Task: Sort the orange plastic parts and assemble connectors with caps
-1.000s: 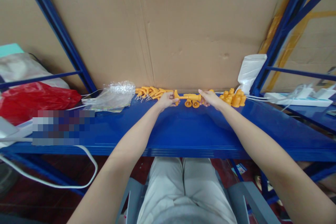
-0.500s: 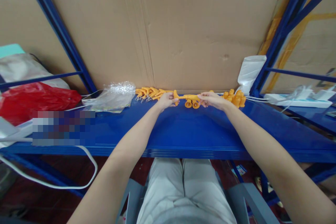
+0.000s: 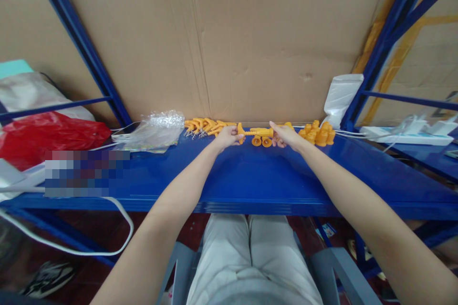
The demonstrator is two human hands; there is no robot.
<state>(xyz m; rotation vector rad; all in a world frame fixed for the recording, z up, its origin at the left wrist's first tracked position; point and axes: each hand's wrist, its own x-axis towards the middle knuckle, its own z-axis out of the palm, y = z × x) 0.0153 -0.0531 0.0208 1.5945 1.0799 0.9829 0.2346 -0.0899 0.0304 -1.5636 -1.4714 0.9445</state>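
Note:
My left hand [image 3: 229,137] is closed around the curved crosspiece of an orange plastic T-shaped handle [image 3: 241,129], whose ribbed shaft points right. In line with that shaft lies an orange plastic cylinder [image 3: 262,132]; whether the two are joined, I cannot tell. My right hand [image 3: 284,136] is at the cylinder's right end, thumb above and fingers curled below. Just under the cylinder, two round orange cups [image 3: 261,142] face me with small metal bits inside. Left of my left hand is a pile of orange curved handles [image 3: 203,126] with small metal chains.
Several orange cylindrical pieces [image 3: 318,133] stand right of my right hand. Clear plastic bags [image 3: 153,131] lie at left, beside a red bag [image 3: 53,133]. A cardboard sheet [image 3: 250,47] backs the blue shelf [image 3: 250,176]. A white power strip [image 3: 404,137] sits at right.
My right thumb has lifted and the hand has turned, showing more of the cylinder, which looks wider. My left hand has barely moved. A shoe has appeared on the floor at lower left.

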